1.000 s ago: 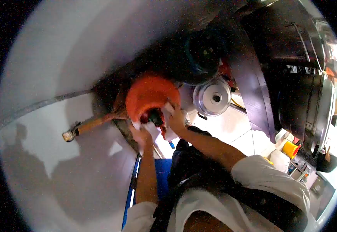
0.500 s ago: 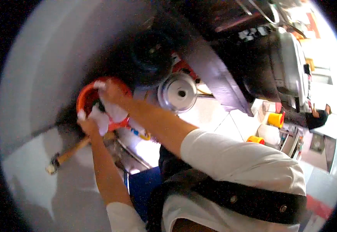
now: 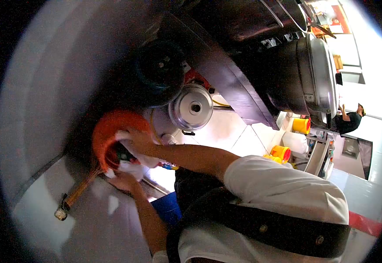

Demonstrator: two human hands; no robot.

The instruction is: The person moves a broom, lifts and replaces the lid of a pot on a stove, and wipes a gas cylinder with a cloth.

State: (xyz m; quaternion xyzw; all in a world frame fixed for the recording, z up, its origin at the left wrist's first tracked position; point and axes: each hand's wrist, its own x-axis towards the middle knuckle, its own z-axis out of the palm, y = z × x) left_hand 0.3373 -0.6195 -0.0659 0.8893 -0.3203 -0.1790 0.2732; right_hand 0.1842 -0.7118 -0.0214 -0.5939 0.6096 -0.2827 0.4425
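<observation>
An orange bucket is tilted, with its opening toward me and something dark green inside. My right hand is closed on a white cloth at the upper side of the opening. My left hand is at the lower rim, its fingers curled round more white cloth. Both hands press the cloth against the bucket, and the fingertips are partly hidden. A wooden handle with a whitish, wrapped end lies against the pale surface beside the bucket.
A round metal lid stands near a dark, rounded container. Large metal pots sit beyond a metal ledge. A blue bin is below my arms. Yellow buckets and a person in dark clothes are farther off.
The bucket has tipped, so more of its orange outer side shows. Both hands have moved with it, staying on the cloth, and the view has shifted a little.
</observation>
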